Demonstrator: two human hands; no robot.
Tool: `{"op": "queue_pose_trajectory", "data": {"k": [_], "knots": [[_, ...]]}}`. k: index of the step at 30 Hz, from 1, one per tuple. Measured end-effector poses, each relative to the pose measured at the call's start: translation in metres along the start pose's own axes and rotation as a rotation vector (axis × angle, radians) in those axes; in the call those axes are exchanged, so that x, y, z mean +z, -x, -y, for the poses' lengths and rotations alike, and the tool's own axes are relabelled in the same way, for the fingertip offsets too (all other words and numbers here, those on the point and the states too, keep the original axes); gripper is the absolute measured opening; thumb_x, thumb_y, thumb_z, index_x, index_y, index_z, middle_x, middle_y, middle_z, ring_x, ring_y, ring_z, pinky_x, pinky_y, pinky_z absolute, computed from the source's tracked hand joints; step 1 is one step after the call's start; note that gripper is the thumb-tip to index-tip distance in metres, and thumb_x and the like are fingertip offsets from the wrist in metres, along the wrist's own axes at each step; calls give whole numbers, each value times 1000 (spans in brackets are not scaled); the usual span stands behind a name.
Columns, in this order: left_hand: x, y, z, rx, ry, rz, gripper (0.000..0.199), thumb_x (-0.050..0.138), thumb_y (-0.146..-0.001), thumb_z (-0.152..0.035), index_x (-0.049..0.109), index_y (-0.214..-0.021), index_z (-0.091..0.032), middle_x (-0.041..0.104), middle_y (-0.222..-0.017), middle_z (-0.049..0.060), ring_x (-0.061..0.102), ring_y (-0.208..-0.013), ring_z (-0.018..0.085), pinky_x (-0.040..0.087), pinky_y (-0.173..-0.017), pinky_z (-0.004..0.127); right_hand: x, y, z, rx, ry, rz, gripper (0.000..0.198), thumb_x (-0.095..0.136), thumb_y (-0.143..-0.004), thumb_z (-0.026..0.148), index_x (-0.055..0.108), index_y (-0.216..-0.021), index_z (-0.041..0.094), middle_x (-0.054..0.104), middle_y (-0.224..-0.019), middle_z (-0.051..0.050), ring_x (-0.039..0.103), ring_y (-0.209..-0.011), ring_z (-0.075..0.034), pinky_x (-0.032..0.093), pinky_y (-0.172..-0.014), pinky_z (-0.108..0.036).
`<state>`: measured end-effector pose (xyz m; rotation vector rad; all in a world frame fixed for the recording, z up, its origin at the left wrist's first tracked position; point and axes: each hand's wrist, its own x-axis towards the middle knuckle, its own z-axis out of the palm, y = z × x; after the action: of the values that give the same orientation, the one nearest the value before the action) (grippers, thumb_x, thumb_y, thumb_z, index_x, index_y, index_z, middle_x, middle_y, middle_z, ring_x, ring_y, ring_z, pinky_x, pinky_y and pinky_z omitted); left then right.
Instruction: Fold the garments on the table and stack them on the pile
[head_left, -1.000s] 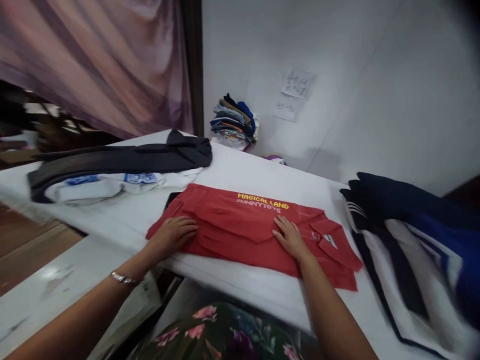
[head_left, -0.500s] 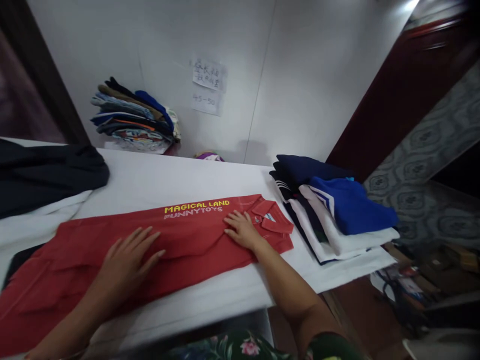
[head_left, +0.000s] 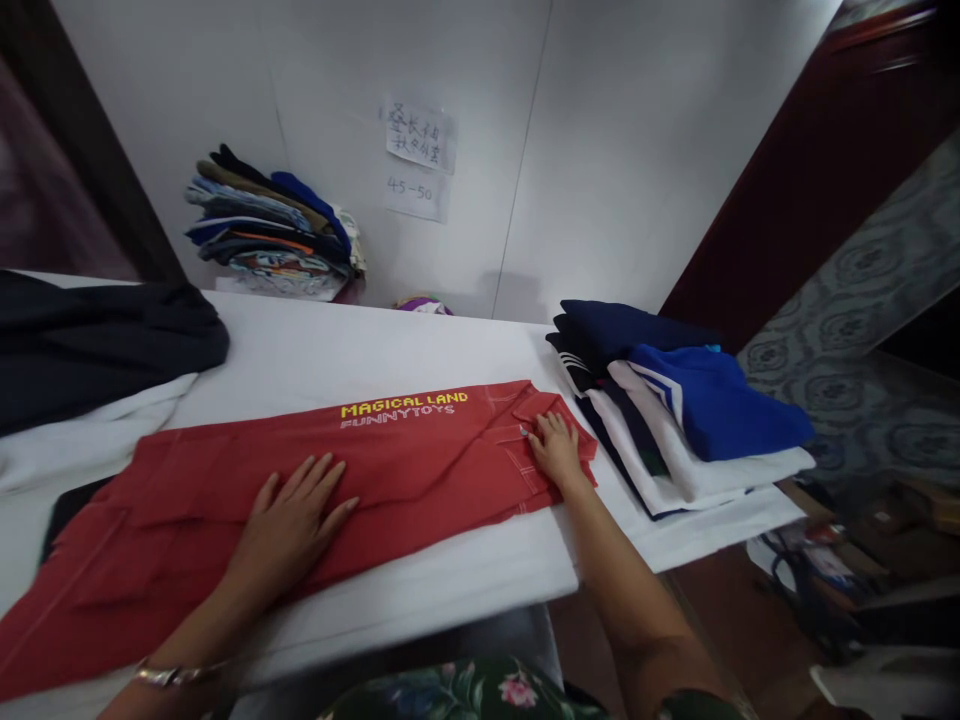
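A red collared shirt point(head_left: 420, 465), its sides folded into a long strip, lies across the white table; yellow and white lettering runs along its far edge. My left hand point(head_left: 296, 515) rests flat on the middle of the shirt with its fingers spread. At the collar end on the right, my right hand point(head_left: 556, 448) lies over the collar and the button area, fingers stretched out and slightly apart. Part of the collar is hidden under that hand.
Right of the shirt is a stack of folded clothes point(head_left: 705, 400), blue, navy and white. Dark clothing point(head_left: 105, 345) lies at the left. Another clothes pile point(head_left: 274, 225) stands behind the white table point(head_left: 360, 350), near paper notes point(head_left: 416, 165) on the wall.
My right hand has moved right, from the chest of the shirt onto its collar. The left hand stays flat on the cloth, slightly further right in view. The view has shifted a little.
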<state>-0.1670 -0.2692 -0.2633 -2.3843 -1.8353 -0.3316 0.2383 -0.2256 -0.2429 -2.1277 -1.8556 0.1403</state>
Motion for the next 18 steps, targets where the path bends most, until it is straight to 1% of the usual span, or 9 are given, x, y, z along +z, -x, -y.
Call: {"op": "queue_pose_trajectory", "data": {"k": [2, 3, 5, 7, 8, 10, 15, 18], "knots": [[-3, 1, -1, 0, 13, 13, 64, 34, -91, -48, 56, -139, -12, 49, -150, 16, 41, -142, 34, 28, -116, 58, 1, 7, 24, -127, -65, -2, 50, 43, -100, 37, 47, -145, 18, 37, -158, -14, 26, -150, -28, 18, -121, -55], [-4, 2, -1, -1, 19, 13, 64, 34, -91, -47, 56, -139, -11, 50, -149, 17, 41, -142, 34, 29, -115, 59, 3, 12, 37, -218, -99, 32, 51, 43, -100, 40, 46, -146, 18, 36, -159, -13, 25, -151, -28, 19, -122, -53], [-4, 4, 0, -2, 32, 6, 62, 36, -91, -47, 56, -138, -12, 52, -148, 16, 43, -140, 34, 30, -115, 58, 11, 24, 64, -407, -137, 148, 56, 44, -99, 47, 43, -149, 21, 33, -161, -12, 23, -152, -27, 20, -122, -53], [-3, 5, 3, -4, 42, 0, 61, 37, -91, -48, 56, -138, -14, 52, -148, 15, 45, -139, 33, 32, -115, 57, 21, 36, 85, -534, -115, 238, 64, 46, -97, 54, 38, -152, 22, 28, -163, -12, 20, -153, -29, 16, -122, -56], [-2, 6, 5, -1, 46, -1, 61, 38, -91, -49, 56, -138, -15, 52, -148, 15, 45, -139, 32, 32, -115, 56, 26, 42, 92, -565, -90, 262, 67, 46, -96, 57, 36, -153, 22, 26, -163, -14, 17, -153, -30, 14, -122, -59], [0, 7, 9, 14, 56, 0, 61, 39, -90, -51, 56, -138, -17, 51, -149, 14, 44, -140, 32, 32, -115, 55, 31, 48, 99, -580, -46, 277, 71, 46, -96, 58, 33, -154, 20, 22, -164, -15, 14, -153, -32, 11, -122, -61], [4, 6, 10, 34, 59, -10, 64, 40, -89, -52, 55, -139, -15, 50, -150, 15, 43, -141, 33, 31, -115, 57, 29, 49, 94, -578, -43, 277, 70, 43, -97, 59, 32, -154, 21, 22, -165, -14, 15, -153, -31, 13, -122, -60], [1, 6, 9, 24, 53, -3, 60, 39, -89, -49, 56, -138, -18, 51, -149, 13, 45, -140, 31, 32, -115, 55, 27, 48, 92, -570, -55, 274, 69, 45, -96, 59, 33, -154, 23, 23, -165, -12, 16, -153, -30, 12, -122, -59]]}}
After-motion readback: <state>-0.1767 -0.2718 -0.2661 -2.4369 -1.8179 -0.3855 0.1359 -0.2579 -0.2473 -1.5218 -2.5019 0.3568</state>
